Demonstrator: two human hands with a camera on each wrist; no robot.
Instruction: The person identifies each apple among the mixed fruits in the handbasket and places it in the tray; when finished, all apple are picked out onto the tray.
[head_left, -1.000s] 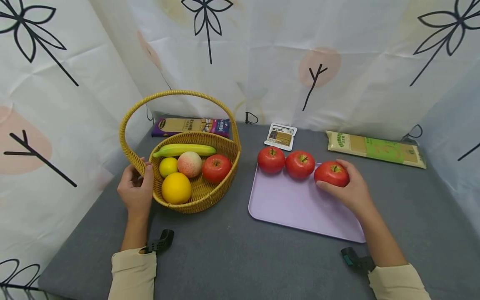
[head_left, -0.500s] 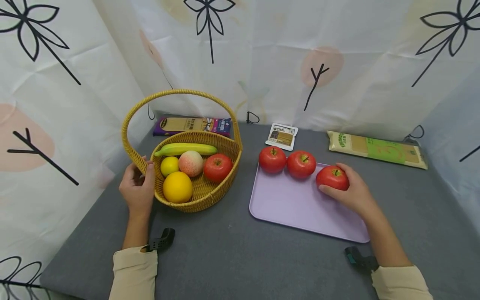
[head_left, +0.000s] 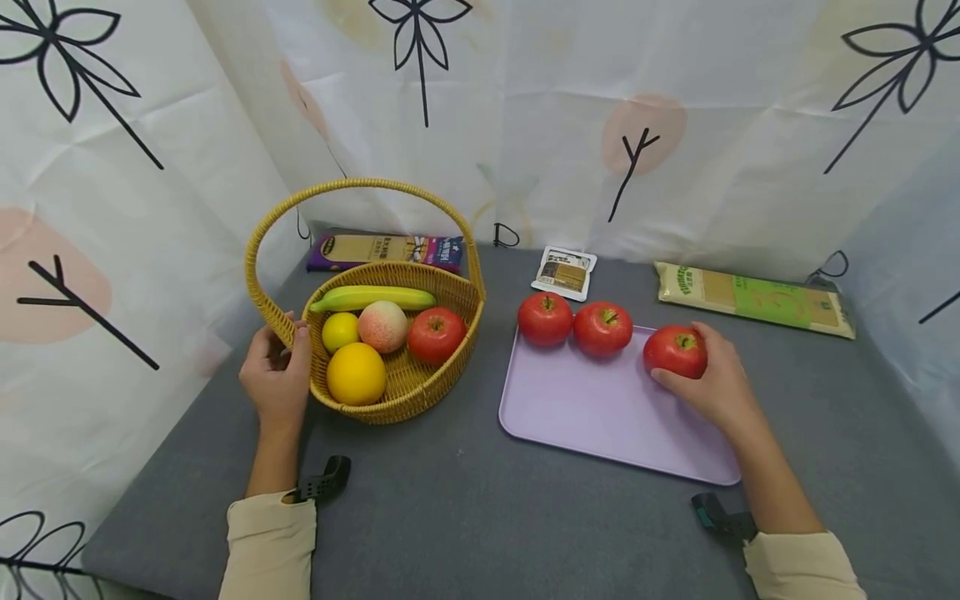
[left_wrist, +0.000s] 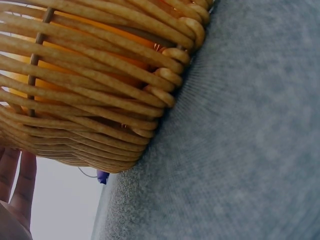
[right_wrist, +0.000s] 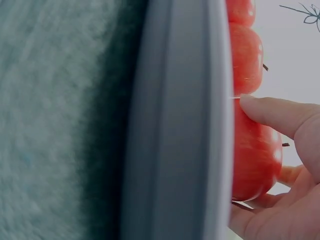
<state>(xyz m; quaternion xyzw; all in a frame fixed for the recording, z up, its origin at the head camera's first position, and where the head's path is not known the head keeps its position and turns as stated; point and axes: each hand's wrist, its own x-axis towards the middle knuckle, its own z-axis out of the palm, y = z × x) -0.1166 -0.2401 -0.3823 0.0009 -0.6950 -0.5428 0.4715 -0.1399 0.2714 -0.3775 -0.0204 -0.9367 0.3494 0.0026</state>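
Observation:
My left hand (head_left: 277, 371) grips the base of the handle of a yellow wicker basket (head_left: 420, 406), at its left side. Inside the basket lie a green-yellow banana (head_left: 371, 298), a small yellow lemon-like fruit (head_left: 340, 332), a peach (head_left: 383, 326), an orange (head_left: 356, 374) and a red apple (head_left: 436, 336). With thumb and fingers around it, my right hand (head_left: 712, 379) holds another red apple (head_left: 675, 351) at the back right of a lilac tray (head_left: 607, 417). Two more apples, a left one (head_left: 545, 318) and a middle one (head_left: 602, 328), sit along the tray's back edge.
Behind the basket lies a purple-and-tan packet (head_left: 386, 252). A small white packet (head_left: 564, 272) is just behind the apples, and a long green-and-tan packet (head_left: 753, 302) lies at the back right. A patterned white curtain (head_left: 540, 125) closes off the grey table (head_left: 450, 517).
My right hand has shifted the apple it holds slightly to the right, so the gap from the middle apple is wider. The left hand stays on the basket handle.

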